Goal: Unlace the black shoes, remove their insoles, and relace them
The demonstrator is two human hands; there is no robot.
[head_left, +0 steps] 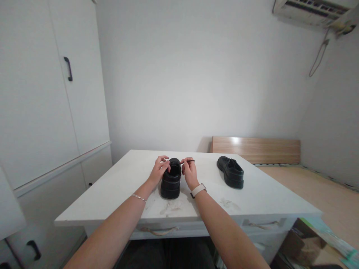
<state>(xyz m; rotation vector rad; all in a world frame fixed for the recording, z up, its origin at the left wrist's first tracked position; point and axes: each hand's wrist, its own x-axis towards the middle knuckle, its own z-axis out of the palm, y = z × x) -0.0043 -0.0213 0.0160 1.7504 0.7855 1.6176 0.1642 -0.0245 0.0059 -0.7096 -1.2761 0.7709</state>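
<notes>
A black lace-up shoe (170,186) stands on the white desk with its heel toward me and its opening facing up. My left hand (161,170) is at the left side of the opening, thumb and bent fingers against the shoe's upper. On the other side, my right hand (190,171) pinches a black shoelace (190,161), whose end sticks out to the right past the fingers. The shoe's front is largely hidden behind its collar and tongue. To the right lies the matching black shoe (231,172), laced and apart from both hands.
The white desk (126,186) has grey smudges near its front edge and drawers with rope handles (158,231). White cabinets (42,93) stand at the left. At the right are a bed with a wooden headboard (255,149) and a cardboard box (304,241) on the floor.
</notes>
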